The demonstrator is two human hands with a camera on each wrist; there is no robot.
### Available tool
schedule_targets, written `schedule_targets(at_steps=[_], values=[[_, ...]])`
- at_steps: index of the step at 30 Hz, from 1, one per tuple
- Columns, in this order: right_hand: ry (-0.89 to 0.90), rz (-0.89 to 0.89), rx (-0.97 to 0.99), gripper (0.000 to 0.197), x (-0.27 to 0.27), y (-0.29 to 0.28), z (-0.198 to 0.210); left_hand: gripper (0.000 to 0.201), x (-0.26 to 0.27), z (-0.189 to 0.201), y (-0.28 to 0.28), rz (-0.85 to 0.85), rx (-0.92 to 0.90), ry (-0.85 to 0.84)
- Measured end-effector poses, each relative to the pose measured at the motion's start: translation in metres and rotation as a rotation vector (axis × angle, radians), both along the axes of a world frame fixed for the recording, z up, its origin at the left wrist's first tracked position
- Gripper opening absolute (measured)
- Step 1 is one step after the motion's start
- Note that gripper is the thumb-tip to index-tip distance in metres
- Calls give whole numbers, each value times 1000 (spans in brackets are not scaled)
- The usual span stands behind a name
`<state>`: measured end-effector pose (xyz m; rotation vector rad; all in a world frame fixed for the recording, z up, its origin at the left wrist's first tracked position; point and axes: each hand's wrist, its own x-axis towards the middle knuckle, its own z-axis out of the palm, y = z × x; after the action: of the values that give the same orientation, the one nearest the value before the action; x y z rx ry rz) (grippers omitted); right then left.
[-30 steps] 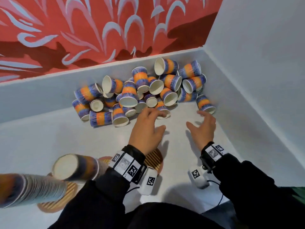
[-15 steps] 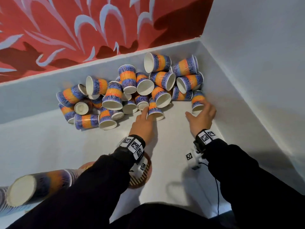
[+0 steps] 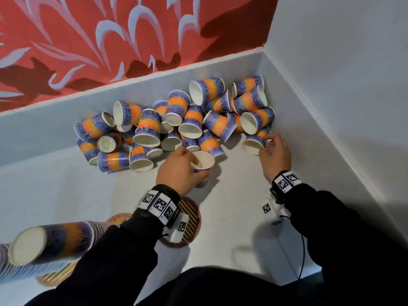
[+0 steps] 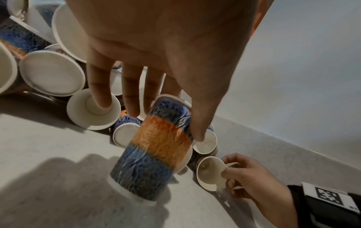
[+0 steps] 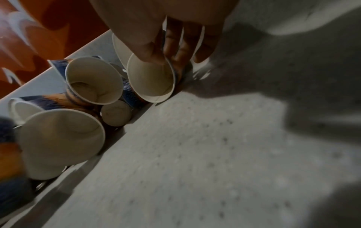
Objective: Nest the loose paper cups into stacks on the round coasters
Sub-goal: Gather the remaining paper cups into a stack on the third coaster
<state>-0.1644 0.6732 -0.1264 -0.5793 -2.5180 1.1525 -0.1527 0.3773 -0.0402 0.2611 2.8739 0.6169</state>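
A heap of loose blue-and-orange paper cups point(image 3: 172, 124) lies against the back wall. My left hand point(image 3: 197, 166) grips one cup point(image 3: 204, 162) at the heap's front edge, mouth facing up; the left wrist view shows thumb and fingers of this hand point(image 4: 166, 123) round its base point(image 4: 154, 154). My right hand point(image 3: 266, 145) pinches the rim of a cup point(image 3: 251, 144) lying on its side at the heap's right end, thumb inside the mouth point(image 5: 152, 83). A round striped coaster point(image 3: 192, 217) lies under my left wrist. Two tall nested stacks point(image 3: 50, 241) lean at lower left.
The white tray floor point(image 3: 238, 195) is walled at the back and right point(image 3: 320, 133). Two more coasters point(image 3: 55, 277) sit at lower left, partly hidden by the stacks and my sleeve. A cable point(image 3: 302, 257) trails from my right wrist.
Both hands reached forward to the heap. The left now holds a cup pulled from the front edge; the right has closed on the rightmost cup.
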Motion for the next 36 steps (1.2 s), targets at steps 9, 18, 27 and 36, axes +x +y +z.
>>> schedule_targets(at_steps=[9,18,27,36], values=[[-196,290,-406,40,43,-36,31,35,16,11,-3,28,441,84],[-307,384,-587,33,65,-72,40,65,37,33,-8,-44,624,107],[-488,484,-765,38,96,-94,36,80,60,-23,-18,-21,405,-138],[-584,765,-173,99,125,-113,27,98,62,-6,-35,291,695,-81]])
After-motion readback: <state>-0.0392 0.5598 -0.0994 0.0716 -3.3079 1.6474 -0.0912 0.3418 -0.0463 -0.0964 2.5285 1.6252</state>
